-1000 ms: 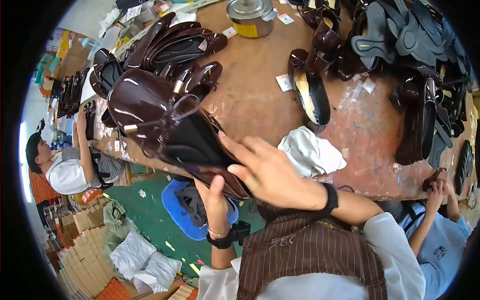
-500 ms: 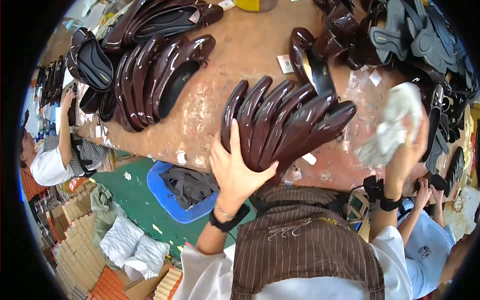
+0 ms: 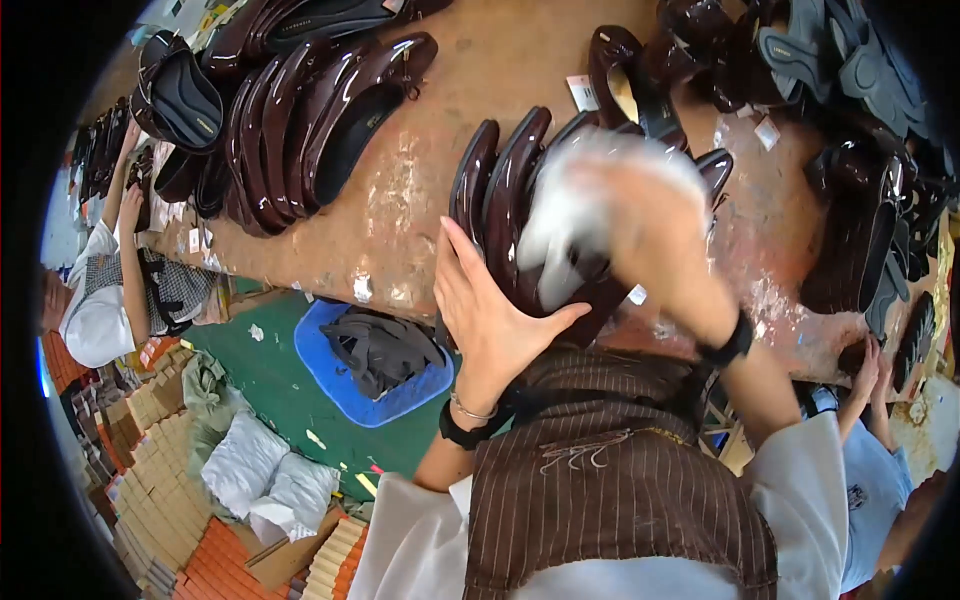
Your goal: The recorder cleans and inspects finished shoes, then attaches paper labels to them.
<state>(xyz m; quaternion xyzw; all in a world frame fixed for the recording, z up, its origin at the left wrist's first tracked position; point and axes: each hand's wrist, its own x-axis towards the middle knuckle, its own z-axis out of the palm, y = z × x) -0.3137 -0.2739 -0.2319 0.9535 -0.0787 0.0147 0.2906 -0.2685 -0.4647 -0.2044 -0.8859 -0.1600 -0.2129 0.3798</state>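
Note:
A fanned row of glossy burgundy shoes (image 3: pixel 515 185) stands at the table's near edge, toes pointing away from me. My left hand (image 3: pixel 490 310) braces the row, long fingers along its left side and thumb spread across the near end. Over the middle and right of the row, my right hand (image 3: pixel 650 215) grips a white cloth (image 3: pixel 570 200) and presses it on the shoes. Hand and cloth are smeared by motion and hide several of the shoes. Just beyond lies a single burgundy shoe (image 3: pixel 612 75) with a white tag (image 3: pixel 582 93).
More burgundy shoes (image 3: pixel 285 130) stand in a row at the left of the brown table (image 3: pixel 480 60). Grey insoles (image 3: pixel 880 80) and shoes pile up at right. A blue bin (image 3: pixel 375 410) of dark scraps is below. Co-workers (image 3: pixel 105 310) are at the left and right edges.
My right hand has brought the white cloth from the right side of the table leftward onto the shoes. The left hand's fingers have straightened a little along the row.

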